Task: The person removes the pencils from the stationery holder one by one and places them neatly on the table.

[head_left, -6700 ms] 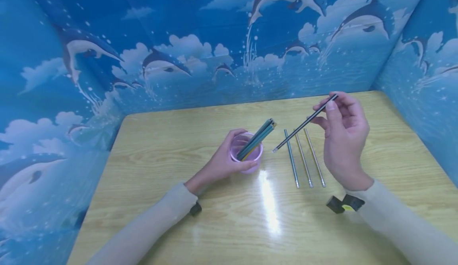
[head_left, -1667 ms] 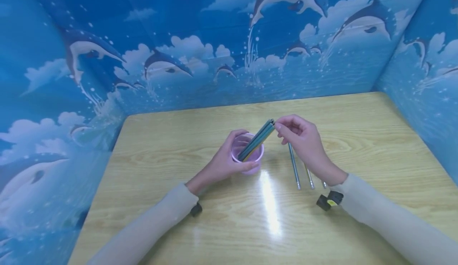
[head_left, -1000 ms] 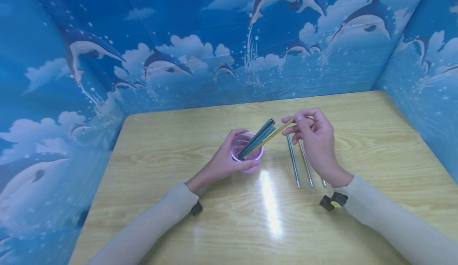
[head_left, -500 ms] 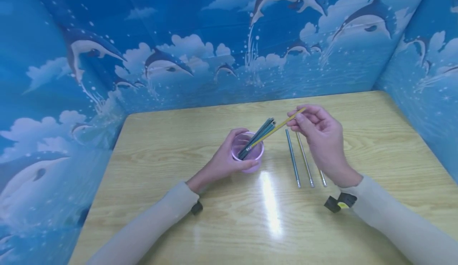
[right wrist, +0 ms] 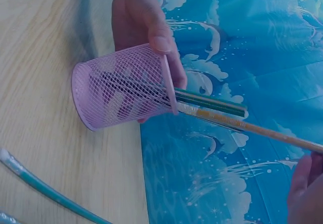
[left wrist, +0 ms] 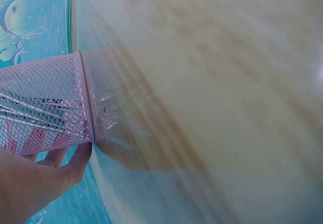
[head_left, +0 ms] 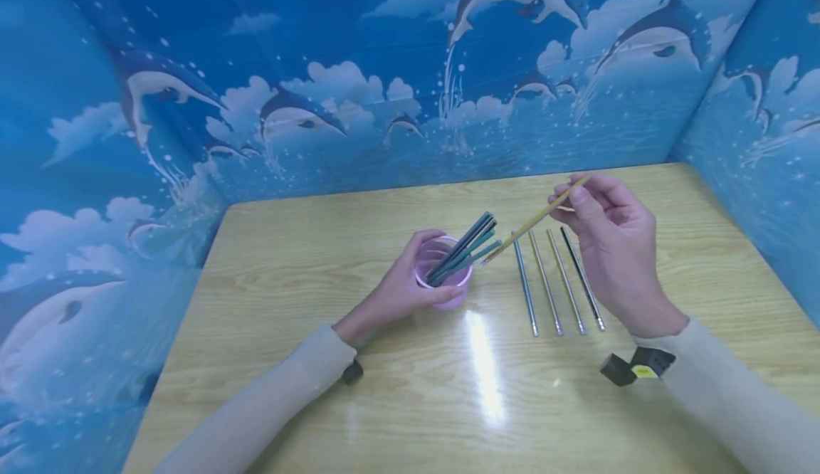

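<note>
My left hand (head_left: 400, 282) grips a pink mesh pencil cup (right wrist: 126, 90), its fingers and thumb round the side near the rim. Several teal and dark pencils (head_left: 463, 248) lean to the right inside it. Between thumb and fingers, my right hand (head_left: 615, 250) pinches a yellow pencil (head_left: 538, 216) near its upper end. That pencil slants down to the left, its eraser end just right of the cup's rim in the head view. On the table beneath lies a row of pencils, from a teal pencil (head_left: 524, 285) at the left to a black pencil (head_left: 584, 282) at the right.
The wood-grain table (head_left: 288, 260) carries a bright glare streak in front of the cup. Blue dolphin-print sheets (head_left: 359, 104) wall it in at the back and both sides. A small black device (head_left: 637, 366) is strapped at the right wrist.
The right hand has drawn the yellow pencil from the cup, up and to the right. The black pencil it held 6.7 s ago now lies in the row. The cup stays put.
</note>
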### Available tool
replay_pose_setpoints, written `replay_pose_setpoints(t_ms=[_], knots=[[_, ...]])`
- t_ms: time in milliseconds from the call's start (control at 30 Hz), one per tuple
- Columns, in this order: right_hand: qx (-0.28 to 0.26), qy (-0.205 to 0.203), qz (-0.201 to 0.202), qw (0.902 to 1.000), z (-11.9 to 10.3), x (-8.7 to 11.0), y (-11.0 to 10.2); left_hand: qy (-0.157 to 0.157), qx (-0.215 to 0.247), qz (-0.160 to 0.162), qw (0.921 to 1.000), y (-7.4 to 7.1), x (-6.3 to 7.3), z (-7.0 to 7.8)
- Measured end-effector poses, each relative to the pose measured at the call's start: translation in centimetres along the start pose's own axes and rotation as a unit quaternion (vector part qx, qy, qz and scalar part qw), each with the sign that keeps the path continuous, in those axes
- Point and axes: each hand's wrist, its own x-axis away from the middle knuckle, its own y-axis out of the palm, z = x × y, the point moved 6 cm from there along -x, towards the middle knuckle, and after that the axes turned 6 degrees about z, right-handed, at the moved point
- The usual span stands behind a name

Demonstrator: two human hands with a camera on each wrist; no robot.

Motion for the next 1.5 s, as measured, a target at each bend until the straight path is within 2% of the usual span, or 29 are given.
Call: replay_pose_setpoints(t_ms=[100,300,533,700,867,1100,1367,1500], knots=[[-0.033,0.016,-0.009,0.9993,-0.6,-0.2,-0.2,-0.001,0.002,-0.001,1.0000,0.0,0.0,0.0],[-0.027,0.022,-0.005,0.9994,-1.2,-0.7,-1.4,-0.006,-0.002,-0.001,1.0000,-0.1,0.0,0.0],[0.008,0.018,0.003,0.9998,-1.3,-1.1,-3.3,-0.008,-0.004,-0.001,1.0000,-0.1,0.0,0.0],[0.081,0.024,0.029,0.9960,-1.2,-1.3,-4.9,-0.006,-0.002,-0.002,1.0000,0.0,0.1,0.0],[0.156,0.058,0.052,0.9848,-1.1,-1.6,-6.5,-0.004,-0.002,-0.002,1.0000,-0.1,0.0,-0.1],[0.247,0.102,0.049,0.9624,-0.6,-2.3,-8.5,-0.005,0.001,-0.003,1.0000,0.0,0.0,-0.1],[0.278,0.157,0.035,0.9471,0.0,-3.1,-11.5,-0.011,-0.001,0.000,0.9999,0.0,0.0,-0.1],[0.331,0.180,0.031,0.9259,0.4,-3.5,-13.1,-0.009,-0.002,-0.001,1.0000,0.0,0.0,-0.2]])
